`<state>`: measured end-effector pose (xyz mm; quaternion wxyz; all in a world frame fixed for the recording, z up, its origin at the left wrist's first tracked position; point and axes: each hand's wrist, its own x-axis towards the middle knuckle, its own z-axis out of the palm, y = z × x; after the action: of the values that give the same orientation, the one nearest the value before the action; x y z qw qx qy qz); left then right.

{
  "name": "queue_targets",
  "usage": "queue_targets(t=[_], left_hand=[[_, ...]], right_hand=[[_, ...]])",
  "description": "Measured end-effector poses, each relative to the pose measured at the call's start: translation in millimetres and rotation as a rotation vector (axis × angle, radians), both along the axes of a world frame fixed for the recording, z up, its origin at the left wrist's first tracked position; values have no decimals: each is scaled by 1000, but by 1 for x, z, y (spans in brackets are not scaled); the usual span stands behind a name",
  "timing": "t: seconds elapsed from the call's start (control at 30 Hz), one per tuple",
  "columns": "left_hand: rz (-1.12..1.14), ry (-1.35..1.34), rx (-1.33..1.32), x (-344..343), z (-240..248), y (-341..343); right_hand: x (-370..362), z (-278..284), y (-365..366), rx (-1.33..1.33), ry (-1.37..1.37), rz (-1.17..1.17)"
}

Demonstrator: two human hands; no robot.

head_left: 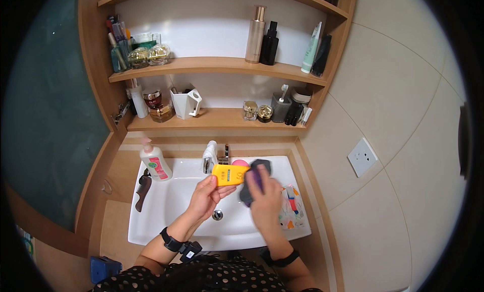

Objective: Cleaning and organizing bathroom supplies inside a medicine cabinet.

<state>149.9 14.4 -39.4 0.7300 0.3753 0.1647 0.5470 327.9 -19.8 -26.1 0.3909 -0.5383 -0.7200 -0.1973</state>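
Dotted clothing (212, 276) faces a white sink (174, 203) below wooden shelves (212, 65), left hand (205, 197) gripping yellow tube (227, 175), right hand (266, 201) cloth (246, 196).

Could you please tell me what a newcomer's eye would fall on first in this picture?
Probably the bright yellow tube, held in the left hand above the white sink. Next might come the dark cloth at the blurred right hand, just right of the tube. Then perhaps the white pump bottle with its pink top, at the sink's back left corner.
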Motion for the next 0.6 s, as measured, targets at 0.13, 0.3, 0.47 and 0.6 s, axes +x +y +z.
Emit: queue_targets(t=[0.13, 0.3, 0.47, 0.6], left_hand=[[-9, 49, 10, -10, 15, 4], [-16, 100, -3, 0, 14, 11], [-63, 185, 48, 8, 10, 21], [-66, 124, -66, 15, 9, 12]], right_hand=[[67, -29, 16, -633, 1520, 361], [41, -17, -7, -750, 1690, 889], [16, -12, -4, -472, 1567, 742], [10, -1, -1, -195, 1196, 463]])
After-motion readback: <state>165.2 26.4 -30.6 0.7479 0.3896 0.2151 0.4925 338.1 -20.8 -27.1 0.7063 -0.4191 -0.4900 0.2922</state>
